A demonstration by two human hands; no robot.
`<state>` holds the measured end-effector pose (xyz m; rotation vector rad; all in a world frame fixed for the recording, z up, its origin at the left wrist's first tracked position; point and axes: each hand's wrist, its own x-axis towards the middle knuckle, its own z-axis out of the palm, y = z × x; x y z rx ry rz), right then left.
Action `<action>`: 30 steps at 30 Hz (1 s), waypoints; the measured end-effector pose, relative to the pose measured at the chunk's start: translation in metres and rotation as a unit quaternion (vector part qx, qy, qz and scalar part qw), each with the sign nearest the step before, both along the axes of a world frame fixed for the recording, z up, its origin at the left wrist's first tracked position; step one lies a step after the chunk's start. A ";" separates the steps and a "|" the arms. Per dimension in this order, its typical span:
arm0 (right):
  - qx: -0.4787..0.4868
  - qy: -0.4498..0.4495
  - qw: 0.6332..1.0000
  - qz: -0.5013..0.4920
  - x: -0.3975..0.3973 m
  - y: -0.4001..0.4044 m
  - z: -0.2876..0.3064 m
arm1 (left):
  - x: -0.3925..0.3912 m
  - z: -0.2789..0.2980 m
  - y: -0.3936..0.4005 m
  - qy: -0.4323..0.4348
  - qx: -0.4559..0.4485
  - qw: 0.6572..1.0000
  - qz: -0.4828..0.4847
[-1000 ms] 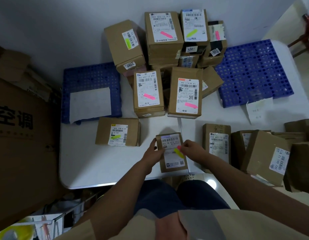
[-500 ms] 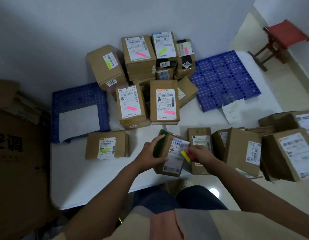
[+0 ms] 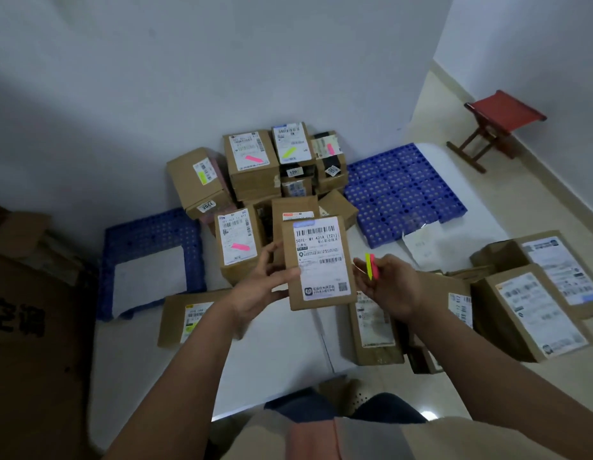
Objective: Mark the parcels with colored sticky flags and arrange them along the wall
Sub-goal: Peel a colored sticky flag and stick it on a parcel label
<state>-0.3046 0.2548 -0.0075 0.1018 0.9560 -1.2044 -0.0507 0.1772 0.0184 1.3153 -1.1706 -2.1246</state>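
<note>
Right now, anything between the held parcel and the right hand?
Head view: only the yellow and pink sticky flags the right hand pinches; the parcel stays apart.

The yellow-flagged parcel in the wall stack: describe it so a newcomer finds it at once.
Start at the parcel stack against the back wall, between the two blue pallets. On the top row, look at the middle parcel, standing between two others. Its white label carries a yellow-green flag, while both of those neighbours carry pink flags.
</note>
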 end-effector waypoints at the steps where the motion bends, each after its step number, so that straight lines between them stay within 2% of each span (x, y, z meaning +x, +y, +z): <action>1: -0.005 -0.001 1.000 -0.003 0.000 -0.004 0.004 | -0.003 0.004 -0.002 0.002 -0.007 1.000 0.004; 13: -0.034 0.055 0.998 0.017 0.016 -0.028 0.027 | 0.006 0.019 -0.013 0.004 -0.023 0.999 0.030; 19: -0.035 0.081 0.994 0.060 0.038 -0.048 0.030 | 0.043 0.026 -0.033 -0.016 -0.029 0.989 0.143; 25: -0.017 0.130 0.977 0.170 0.071 -0.074 0.035 | 0.064 0.025 -0.061 -0.041 -0.004 0.969 0.242; 30: -0.032 0.101 0.982 0.155 0.102 -0.095 0.045 | 0.062 0.017 -0.078 -0.104 -0.046 0.957 0.268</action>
